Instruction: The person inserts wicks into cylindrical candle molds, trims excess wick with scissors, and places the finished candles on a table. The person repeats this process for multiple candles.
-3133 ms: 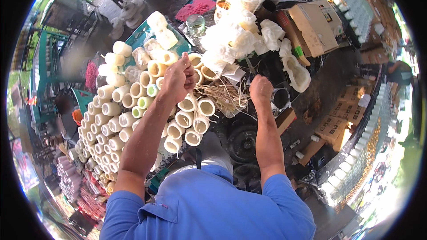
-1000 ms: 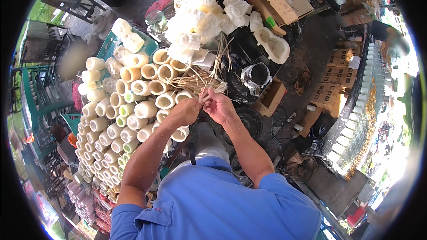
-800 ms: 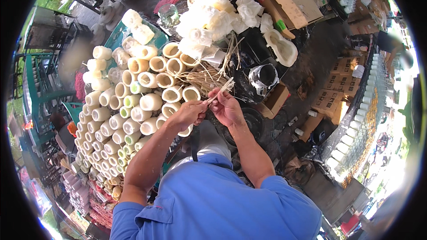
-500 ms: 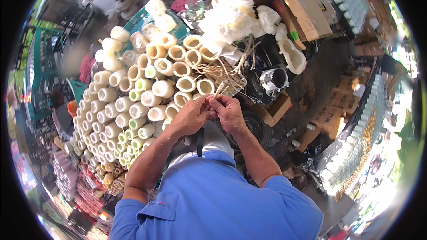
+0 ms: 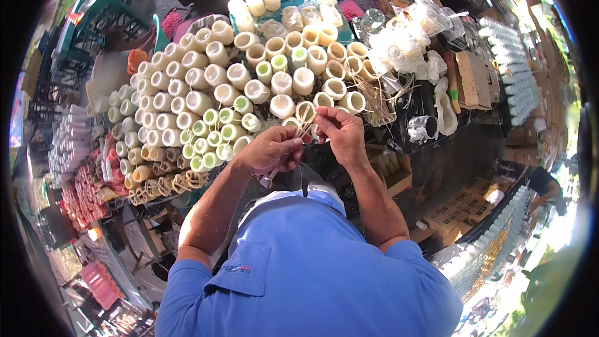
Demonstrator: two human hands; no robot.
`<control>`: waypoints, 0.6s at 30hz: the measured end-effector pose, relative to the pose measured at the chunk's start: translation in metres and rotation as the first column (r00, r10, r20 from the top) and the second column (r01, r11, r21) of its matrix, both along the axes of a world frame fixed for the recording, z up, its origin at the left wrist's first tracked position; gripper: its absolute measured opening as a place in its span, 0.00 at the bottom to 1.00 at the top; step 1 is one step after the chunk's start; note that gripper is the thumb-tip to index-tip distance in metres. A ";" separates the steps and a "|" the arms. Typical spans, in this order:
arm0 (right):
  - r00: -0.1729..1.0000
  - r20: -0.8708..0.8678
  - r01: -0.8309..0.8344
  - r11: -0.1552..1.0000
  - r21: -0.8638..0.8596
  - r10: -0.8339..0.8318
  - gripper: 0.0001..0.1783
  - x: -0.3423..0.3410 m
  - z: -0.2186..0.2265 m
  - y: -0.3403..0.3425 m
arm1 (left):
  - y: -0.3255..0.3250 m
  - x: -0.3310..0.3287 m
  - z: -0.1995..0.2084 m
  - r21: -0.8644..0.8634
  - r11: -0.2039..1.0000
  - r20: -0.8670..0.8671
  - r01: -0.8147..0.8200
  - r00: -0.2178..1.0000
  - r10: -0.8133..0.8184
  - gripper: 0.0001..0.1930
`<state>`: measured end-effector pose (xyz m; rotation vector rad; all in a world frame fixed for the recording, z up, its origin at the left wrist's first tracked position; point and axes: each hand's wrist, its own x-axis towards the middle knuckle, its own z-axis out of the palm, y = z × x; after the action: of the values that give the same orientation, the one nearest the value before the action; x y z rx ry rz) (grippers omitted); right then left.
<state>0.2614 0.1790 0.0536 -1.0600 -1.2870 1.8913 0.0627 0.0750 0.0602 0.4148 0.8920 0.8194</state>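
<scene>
My left hand [image 5: 272,151] is closed around a small bundle of thin pale candle wicks [image 5: 302,127], whose tips fan out above the fingers. Close beside it, my right hand [image 5: 342,132] has its thumb and forefinger pinched at the upper ends of the wicks. Just beyond both hands stand hollow cream wax candles [image 5: 282,106], open at the top. Small green-centred candles [image 5: 226,131] sit to the left of my left hand. A loose heap of longer pale wicks [image 5: 375,101] lies on the table to the right, past my right hand.
White plastic bags [image 5: 405,40] pile up at the back right, near a cardboard box [image 5: 472,80]. A wax-smeared can [image 5: 422,128] stands at the table's right edge. Below it is an open carton [image 5: 394,175]. Further right, a person [image 5: 544,188] bends beside rows of glassware.
My view has swung, so the candles now spread wider ahead of me. My hands, together before, have moved slightly apart, with the wicks fanned between them.
</scene>
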 end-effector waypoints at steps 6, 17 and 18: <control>0.997 0.029 -0.072 0.995 0.064 0.070 0.09 -0.030 -0.002 -0.029 | -0.058 -0.025 -0.003 0.040 0.985 0.000 -0.168 0.986 0.168 0.10; 0.658 0.734 -0.745 0.006 0.667 0.168 0.10 -0.035 -0.014 -0.088 | -0.160 -0.046 -0.023 -0.017 0.998 -0.523 0.063 0.850 -0.062 0.09; 0.716 0.672 -0.690 0.047 0.723 0.189 0.10 -0.038 -0.020 -0.098 | -0.167 -0.045 -0.026 -0.040 0.998 -0.494 0.050 0.867 -0.063 0.09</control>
<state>0.2231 0.0810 0.0333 -0.2396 -2.7993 0.6163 0.0177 -0.0925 0.0341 0.6437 1.3610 0.6527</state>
